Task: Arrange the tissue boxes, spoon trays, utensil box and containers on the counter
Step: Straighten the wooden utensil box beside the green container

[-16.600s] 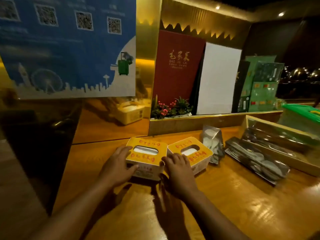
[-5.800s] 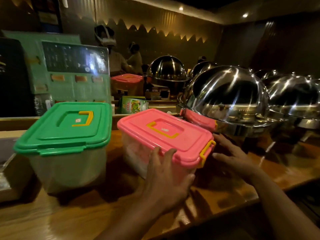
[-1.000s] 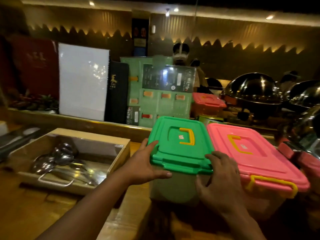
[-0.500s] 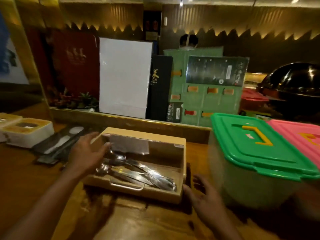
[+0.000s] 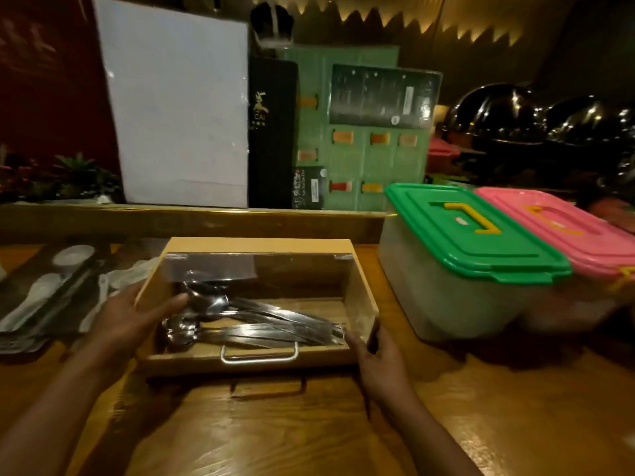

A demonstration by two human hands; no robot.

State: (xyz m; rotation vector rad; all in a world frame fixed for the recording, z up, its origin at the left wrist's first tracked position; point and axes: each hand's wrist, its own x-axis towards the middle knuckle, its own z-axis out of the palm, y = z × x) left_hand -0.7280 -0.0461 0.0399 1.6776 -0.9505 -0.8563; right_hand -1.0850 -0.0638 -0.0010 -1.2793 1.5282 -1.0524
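A wooden utensil box with a clear lid and a metal handle sits on the counter in front of me, metal spoons inside. My left hand grips its left side, thumb over the lid. My right hand holds its front right corner. To the right stand a green-lidded container and a pink-lidded container, side by side. Dark spoon trays with white spoons lie at the left.
A raised wooden ledge runs behind the box, carrying a white board, a black menu, a green display and a plant. Steel dome lids stand at the far right. Bare counter lies before me.
Both hands have left the green-lidded container and taken hold of the utensil box. My view has moved closer to the box; the right hand has come up to its corner.
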